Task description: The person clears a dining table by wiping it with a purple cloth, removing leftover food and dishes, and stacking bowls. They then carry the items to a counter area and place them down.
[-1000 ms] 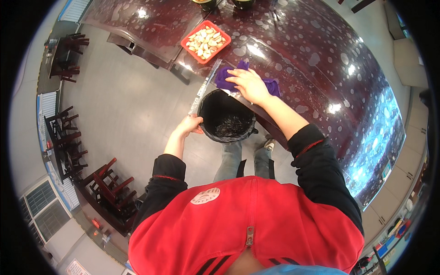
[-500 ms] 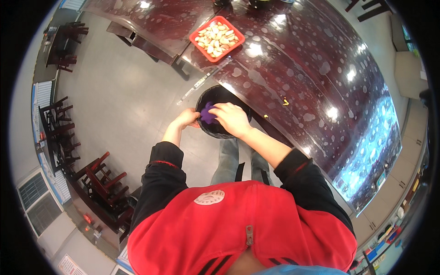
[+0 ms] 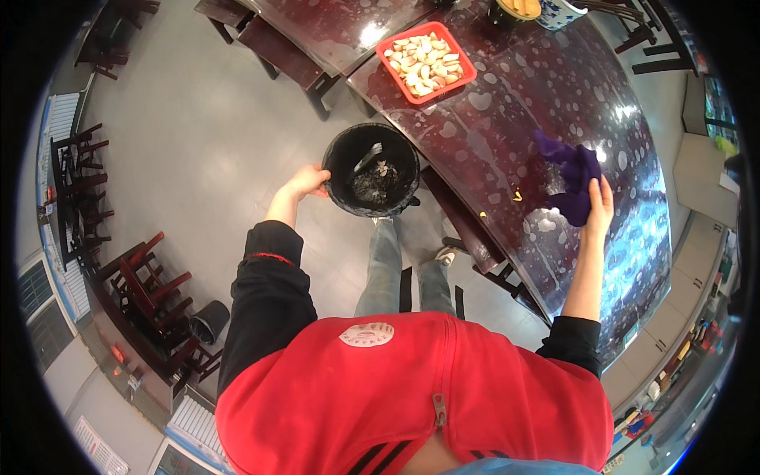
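My left hand (image 3: pixel 307 181) grips the rim of a black trash bin (image 3: pixel 339 199), which I hold beside the table's edge. A black liner covers its walls, and some pale scraps and a light strip lie at its bottom. Out over the dark, glossy table (image 3: pixel 483 134), my right hand (image 3: pixel 599 207) is closed on a purple cloth (image 3: pixel 576 178) that hangs loosely from the fingers. A few small yellow bits (image 3: pixel 518 195) lie on the tabletop, between the bin and the cloth.
A red square basket of pale, garlic-like cloves (image 3: pixel 427 65) stands near the table's corner. Beyond are a bowl with yellow food (image 3: pixel 518 9) and a blue-and-white bowl (image 3: pixel 560 13). A bench (image 3: pixel 463 218) is under the near edge. Stacked chairs (image 3: pixel 150 289) and another bin (image 3: pixel 210 321) are at left.
My right hand has come out of the bin and swung right over the table, carrying the purple cloth. The left hand still holds the bin, whose inside now shows.
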`<act>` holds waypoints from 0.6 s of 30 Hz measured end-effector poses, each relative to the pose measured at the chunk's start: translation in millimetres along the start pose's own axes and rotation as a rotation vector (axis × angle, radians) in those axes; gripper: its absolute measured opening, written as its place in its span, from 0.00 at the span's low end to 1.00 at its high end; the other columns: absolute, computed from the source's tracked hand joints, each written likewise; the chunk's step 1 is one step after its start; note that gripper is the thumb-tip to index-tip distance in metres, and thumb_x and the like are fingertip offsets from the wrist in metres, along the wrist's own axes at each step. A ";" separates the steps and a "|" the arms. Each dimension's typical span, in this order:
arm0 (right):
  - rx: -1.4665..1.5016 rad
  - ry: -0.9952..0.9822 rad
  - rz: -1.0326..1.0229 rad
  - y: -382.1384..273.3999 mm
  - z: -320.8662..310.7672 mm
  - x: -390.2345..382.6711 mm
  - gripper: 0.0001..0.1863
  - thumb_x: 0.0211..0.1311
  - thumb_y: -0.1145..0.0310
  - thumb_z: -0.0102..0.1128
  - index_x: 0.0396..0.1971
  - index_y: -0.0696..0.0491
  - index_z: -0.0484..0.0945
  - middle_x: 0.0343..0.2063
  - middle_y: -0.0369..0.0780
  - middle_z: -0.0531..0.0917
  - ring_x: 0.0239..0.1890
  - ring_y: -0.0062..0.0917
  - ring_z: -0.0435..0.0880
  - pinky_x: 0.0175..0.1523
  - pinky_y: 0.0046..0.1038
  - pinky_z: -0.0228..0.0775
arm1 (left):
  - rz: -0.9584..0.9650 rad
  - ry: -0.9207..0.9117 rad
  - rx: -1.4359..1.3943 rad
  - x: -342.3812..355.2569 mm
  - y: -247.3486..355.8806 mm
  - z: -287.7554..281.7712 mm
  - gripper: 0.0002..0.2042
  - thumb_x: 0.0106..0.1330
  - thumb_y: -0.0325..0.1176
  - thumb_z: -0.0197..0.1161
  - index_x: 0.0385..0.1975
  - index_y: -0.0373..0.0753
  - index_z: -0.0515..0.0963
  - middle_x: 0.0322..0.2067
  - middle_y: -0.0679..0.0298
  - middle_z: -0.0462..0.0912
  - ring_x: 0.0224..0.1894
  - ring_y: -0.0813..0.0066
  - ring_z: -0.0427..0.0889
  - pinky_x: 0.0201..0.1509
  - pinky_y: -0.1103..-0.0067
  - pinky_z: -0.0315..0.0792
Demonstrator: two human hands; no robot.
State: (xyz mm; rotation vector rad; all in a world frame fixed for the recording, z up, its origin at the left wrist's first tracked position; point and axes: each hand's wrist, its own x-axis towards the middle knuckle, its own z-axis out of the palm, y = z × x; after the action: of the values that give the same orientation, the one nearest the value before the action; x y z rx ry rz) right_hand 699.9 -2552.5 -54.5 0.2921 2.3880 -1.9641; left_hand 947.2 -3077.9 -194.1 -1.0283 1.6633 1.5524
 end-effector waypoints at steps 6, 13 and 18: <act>-0.458 0.096 -0.228 54.7 -48.5 43.6 0.20 0.63 0.66 0.54 0.53 0.58 0.70 0.48 0.41 0.77 0.50 0.26 0.75 0.55 0.25 0.64 | 0.021 -0.015 0.114 3.1 17.5 25.0 0.14 0.58 0.30 0.49 0.42 0.30 0.72 0.28 0.58 0.79 0.24 0.74 0.79 0.32 0.78 0.79; -0.636 -0.030 -0.527 71.0 20.3 9.4 0.16 0.56 0.72 0.57 0.47 0.53 0.75 0.47 0.41 0.78 0.52 0.33 0.74 0.57 0.29 0.63 | 0.118 -0.032 0.128 -12.3 10.2 93.3 0.14 0.56 0.29 0.50 0.40 0.30 0.74 0.28 0.59 0.80 0.23 0.73 0.80 0.27 0.79 0.78; -0.695 -0.294 -0.746 47.3 75.1 -88.6 0.18 0.46 0.78 0.60 0.41 0.50 0.76 0.45 0.39 0.78 0.51 0.33 0.74 0.56 0.33 0.63 | 0.057 -0.074 0.144 -27.1 0.7 138.8 0.15 0.57 0.28 0.50 0.42 0.30 0.73 0.28 0.59 0.80 0.24 0.73 0.80 0.27 0.80 0.78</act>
State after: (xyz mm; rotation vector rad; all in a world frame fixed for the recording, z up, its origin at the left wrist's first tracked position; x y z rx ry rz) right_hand 787.9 -2628.0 -102.3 -0.9451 2.9736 -1.0202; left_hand 951.6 -2936.8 -184.8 -0.8458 1.7385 1.4646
